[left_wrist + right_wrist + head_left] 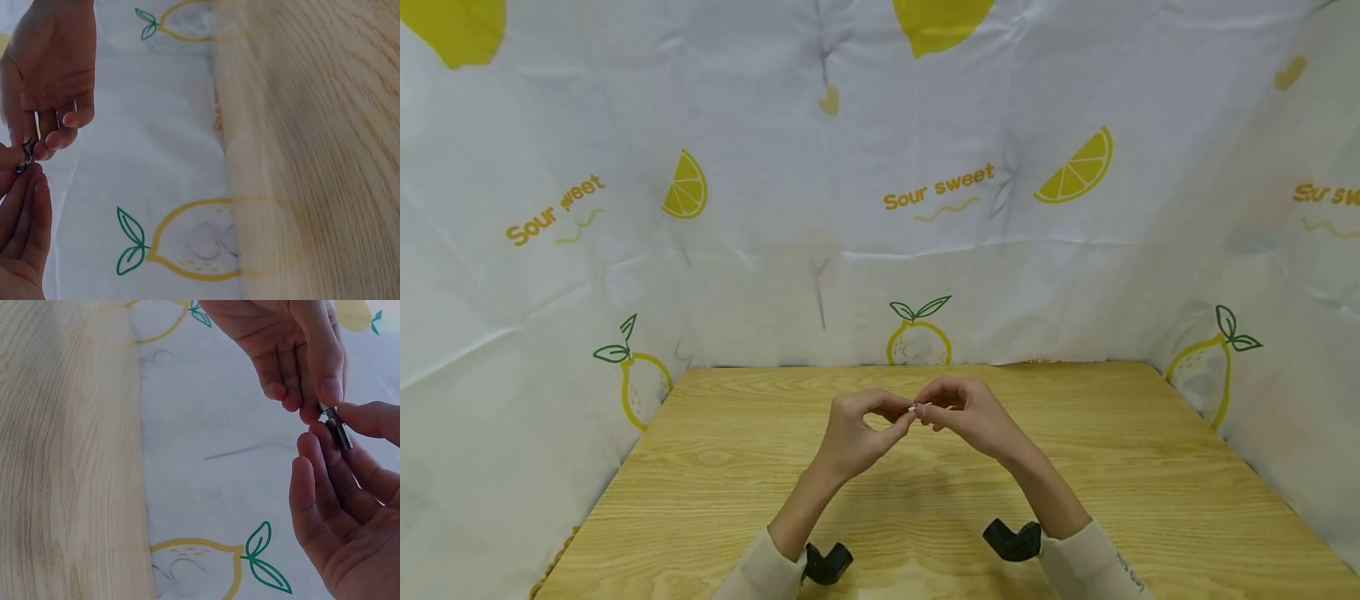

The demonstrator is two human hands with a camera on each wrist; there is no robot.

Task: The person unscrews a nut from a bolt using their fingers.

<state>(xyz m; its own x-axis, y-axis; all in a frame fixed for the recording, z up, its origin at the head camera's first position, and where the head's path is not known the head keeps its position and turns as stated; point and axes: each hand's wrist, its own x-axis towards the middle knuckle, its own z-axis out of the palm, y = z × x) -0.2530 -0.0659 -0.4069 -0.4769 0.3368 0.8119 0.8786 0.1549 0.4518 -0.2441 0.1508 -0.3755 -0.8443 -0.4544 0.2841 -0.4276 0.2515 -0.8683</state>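
A small metal bolt (342, 434) with a threaded shaft is held between both hands above the table. At its near end in the right wrist view, the thumb and finger of my left hand (281, 337) pinch a narrower shiny part. My right hand (350, 512) grips the threaded portion between thumb and fingers, its other fingers loosely bent. From the head view, my left hand (859, 433) and right hand (973, 421) meet fingertip to fingertip, the bolt a tiny bright spot. In the left wrist view, fingers partly cover the bolt (26, 153).
Below the hands spreads a wood-grain table (737, 467). White cloth (760, 292) printed with lemons encloses it at the back and both sides. Black wrist-worn devices (829, 564) stick out beside the pale sleeves (767, 571).
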